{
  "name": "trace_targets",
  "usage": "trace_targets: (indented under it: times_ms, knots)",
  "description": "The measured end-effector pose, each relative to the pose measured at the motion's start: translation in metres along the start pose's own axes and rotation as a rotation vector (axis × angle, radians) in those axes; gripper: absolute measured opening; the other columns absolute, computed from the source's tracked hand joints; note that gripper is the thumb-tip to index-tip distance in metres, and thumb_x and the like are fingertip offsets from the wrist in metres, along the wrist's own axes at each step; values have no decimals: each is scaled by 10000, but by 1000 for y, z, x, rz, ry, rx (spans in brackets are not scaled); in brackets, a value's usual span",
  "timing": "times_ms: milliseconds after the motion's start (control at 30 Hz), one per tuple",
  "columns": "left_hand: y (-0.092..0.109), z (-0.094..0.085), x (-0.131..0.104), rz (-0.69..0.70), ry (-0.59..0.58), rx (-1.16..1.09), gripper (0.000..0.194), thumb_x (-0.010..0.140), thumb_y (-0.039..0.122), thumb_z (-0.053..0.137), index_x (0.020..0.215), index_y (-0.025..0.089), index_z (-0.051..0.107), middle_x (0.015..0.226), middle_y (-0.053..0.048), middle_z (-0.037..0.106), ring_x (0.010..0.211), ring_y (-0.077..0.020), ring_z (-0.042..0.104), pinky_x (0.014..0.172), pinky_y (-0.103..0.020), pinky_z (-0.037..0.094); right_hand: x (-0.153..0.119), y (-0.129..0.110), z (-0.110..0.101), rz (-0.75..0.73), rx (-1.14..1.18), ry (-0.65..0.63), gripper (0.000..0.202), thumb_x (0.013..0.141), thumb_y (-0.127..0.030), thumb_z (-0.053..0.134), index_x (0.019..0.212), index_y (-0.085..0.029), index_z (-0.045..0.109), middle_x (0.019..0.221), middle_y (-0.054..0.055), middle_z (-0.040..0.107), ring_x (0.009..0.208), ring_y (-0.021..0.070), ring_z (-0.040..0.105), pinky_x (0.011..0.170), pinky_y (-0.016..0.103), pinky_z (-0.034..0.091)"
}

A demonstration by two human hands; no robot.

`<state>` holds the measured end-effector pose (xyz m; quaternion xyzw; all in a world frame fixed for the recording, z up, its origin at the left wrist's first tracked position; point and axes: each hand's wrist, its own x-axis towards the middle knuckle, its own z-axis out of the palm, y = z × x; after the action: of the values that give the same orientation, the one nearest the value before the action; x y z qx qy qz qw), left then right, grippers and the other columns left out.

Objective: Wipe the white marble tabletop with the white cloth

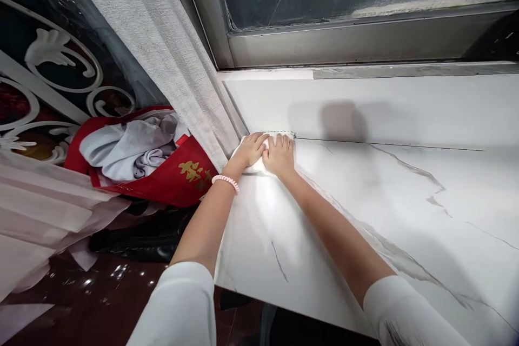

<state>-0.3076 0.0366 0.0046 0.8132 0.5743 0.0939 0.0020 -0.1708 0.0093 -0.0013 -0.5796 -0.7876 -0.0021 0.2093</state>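
Note:
Both hands press side by side on a folded white cloth [259, 168] at the far left corner of a white marbled tabletop [324, 216]. My left hand [250, 150], with a pink coiled band at the wrist, lies on the cloth's left part, fingers spread and pointing toward the wall. My right hand [279, 154] rests flat on its right part, fingers apart. The two hands nearly touch. Most of the cloth is hidden under them; a dark-stitched edge shows beyond the fingertips.
A beige curtain [174, 38] hangs close to the left hand. Left of the table is a red bag [162, 184] with pale fabric inside. A metal window frame [344, 46] runs above the white wall panel [405, 108]. White scrollwork [52, 54] stands at far left.

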Motion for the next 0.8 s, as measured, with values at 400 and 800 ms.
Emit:
trace_targets:
  times_ms: [400, 800]
  knots:
    - [13, -27, -64, -160, -266, 31, 558, 994, 314, 161, 1528, 160, 207, 1598, -118, 209, 1476, -245, 158, 1181, -484, 129, -46, -35, -11, -46, 88, -106, 576, 959, -316, 331, 1472, -60, 376, 1540, 216, 322, 1430, 367, 229, 1148, 555, 116]
    - [86, -39, -178, -198, -287, 124, 572, 974, 298, 227, 1518, 124, 228, 1591, -151, 220, 1473, -268, 175, 1167, -496, 197, -166, -39, -55, -168, 189, -127, 569, 965, -307, 359, 1475, -54, 376, 1537, 247, 308, 1437, 392, 210, 1152, 555, 130]
